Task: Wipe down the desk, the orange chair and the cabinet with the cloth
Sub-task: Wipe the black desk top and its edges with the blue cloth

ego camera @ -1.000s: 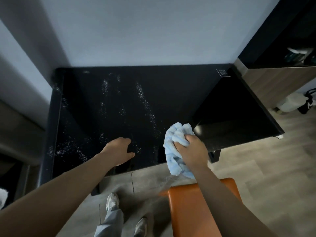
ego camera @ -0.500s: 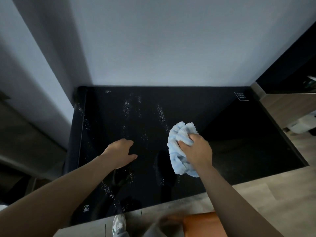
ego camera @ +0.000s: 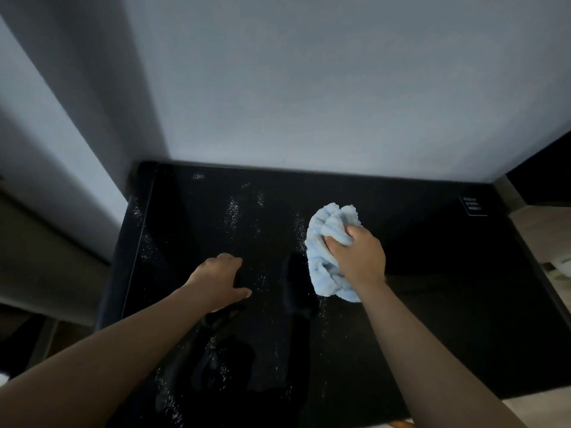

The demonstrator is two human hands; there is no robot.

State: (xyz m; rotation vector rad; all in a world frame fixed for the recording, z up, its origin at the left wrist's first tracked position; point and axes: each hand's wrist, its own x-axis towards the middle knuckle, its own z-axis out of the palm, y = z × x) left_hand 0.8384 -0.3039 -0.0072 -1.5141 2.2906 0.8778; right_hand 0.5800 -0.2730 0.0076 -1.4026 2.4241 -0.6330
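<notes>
I had my right hand (ego camera: 360, 257) bunched round the pale blue cloth (ego camera: 327, 242), fingers curled tight into it, pressing it onto the black counter (ego camera: 448, 273) just right of the middle. My left hand (ego camera: 221, 279) rested on the surface, fingers loosely bent, gripping nothing. White specks (ego camera: 231, 211) lay scattered over the left half and the near edge, so I judged the counter only partly wiped. Only a sliver of the orange chair (ego camera: 401, 424) showed at the bottom. By my reckoning it and the cabinet, which I could not make out, were left to do.
</notes>
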